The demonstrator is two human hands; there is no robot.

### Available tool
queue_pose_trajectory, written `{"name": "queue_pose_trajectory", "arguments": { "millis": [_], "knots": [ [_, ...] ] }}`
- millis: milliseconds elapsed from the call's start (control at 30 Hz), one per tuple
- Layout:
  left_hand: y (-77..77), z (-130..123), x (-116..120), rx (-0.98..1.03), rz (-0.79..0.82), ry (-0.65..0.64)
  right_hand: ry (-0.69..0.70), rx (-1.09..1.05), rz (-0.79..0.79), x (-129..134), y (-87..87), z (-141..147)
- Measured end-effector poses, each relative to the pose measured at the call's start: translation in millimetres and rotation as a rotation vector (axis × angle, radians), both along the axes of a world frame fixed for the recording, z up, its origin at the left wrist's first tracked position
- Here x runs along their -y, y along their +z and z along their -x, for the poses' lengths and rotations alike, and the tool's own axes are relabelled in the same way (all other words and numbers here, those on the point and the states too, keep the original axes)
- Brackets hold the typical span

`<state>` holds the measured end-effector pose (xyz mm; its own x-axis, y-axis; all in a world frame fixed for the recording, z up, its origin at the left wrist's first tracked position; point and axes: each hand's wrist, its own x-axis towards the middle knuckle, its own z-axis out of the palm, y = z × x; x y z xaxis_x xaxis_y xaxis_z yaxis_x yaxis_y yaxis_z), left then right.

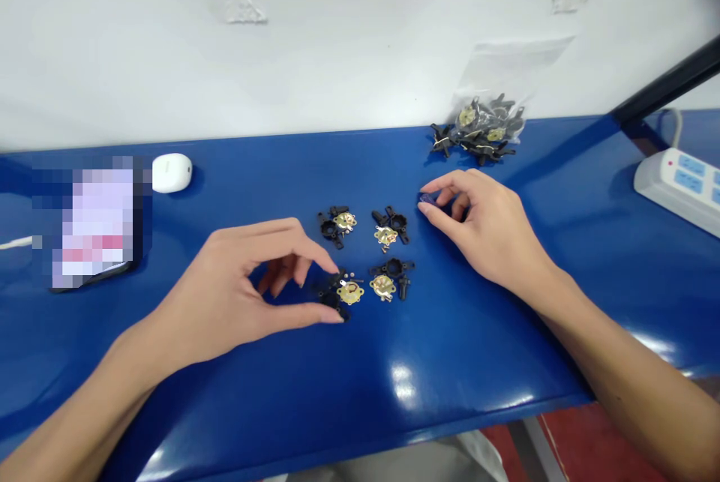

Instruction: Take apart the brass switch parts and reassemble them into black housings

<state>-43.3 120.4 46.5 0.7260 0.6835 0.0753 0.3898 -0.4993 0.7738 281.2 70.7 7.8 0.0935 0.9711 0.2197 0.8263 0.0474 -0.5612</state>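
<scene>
On the blue table lie several small groups of parts, each with a black plastic part and a gold-coloured metal plate. My left hand [241, 291] reaches around the near-left group; its thumb and index finger stand apart beside a black plastic part [331, 296] and a gold plate [351, 292]. Whether the fingertips touch the black part, I cannot tell. Right of the groups, my right hand [487, 220] pinches a small dark blue piece [426, 199] close to the tabletop. Other gold plates lie at the far left [345, 222], far right [385, 235] and near right [383, 286], with tiny screws beside them.
Against the wall, a clear plastic bag [495, 70] holds more black and gold parts, with loose black parts [487, 150] before it. A white power strip [678, 186] sits at right. At left are a phone [98, 223] and a white earbud case [172, 172].
</scene>
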Motion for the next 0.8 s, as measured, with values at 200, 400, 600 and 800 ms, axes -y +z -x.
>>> {"name": "queue_pose_trajectory", "arguments": {
  "millis": [200,400,600,800],
  "knots": [
    [-5.2,0.6,-0.6,-0.118,0.033,-0.104,0.009,0.012,-0.011,0.8,-0.7,-1.7],
    [-7.0,-0.6,-5.5,-0.152,0.036,-0.111,0.003,0.013,-0.006,1.3,-1.3,-1.8],
    [-7.4,-1.4,-5.3,-0.153,0.048,-0.083,0.005,0.017,-0.027,2.6,-1.7,-1.7],
    [-5.8,-1.8,-4.3,-0.178,0.011,-0.078,-0.014,0.006,0.002,2.0,-0.2,0.3]
  ]
}}
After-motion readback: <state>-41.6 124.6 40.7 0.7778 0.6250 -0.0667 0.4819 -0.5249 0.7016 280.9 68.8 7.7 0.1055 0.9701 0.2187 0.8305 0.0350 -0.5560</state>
